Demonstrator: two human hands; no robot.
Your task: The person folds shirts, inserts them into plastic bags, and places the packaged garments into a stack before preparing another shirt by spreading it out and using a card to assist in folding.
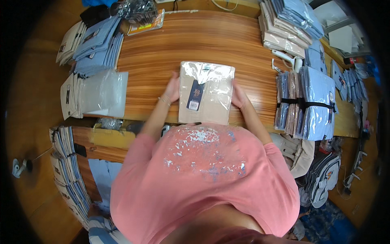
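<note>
Pink shirt (pixel 203 183), partly curled hands (pixel 174 88) (pixel 239 96) holding bagged beige garment (pixel 217 97) by side edges, open tabletop (pixel 203 36) beyond

Near upper centre, the left hand (pixel 174 88) and right hand (pixel 239 96) flanked a bagged beige garment (pixel 217 99) with a navy tag (pixel 196 94); blue garments (pixel 97 40) lay upper left, a black-strapped bundle (pixel 319 91) at right.
</note>
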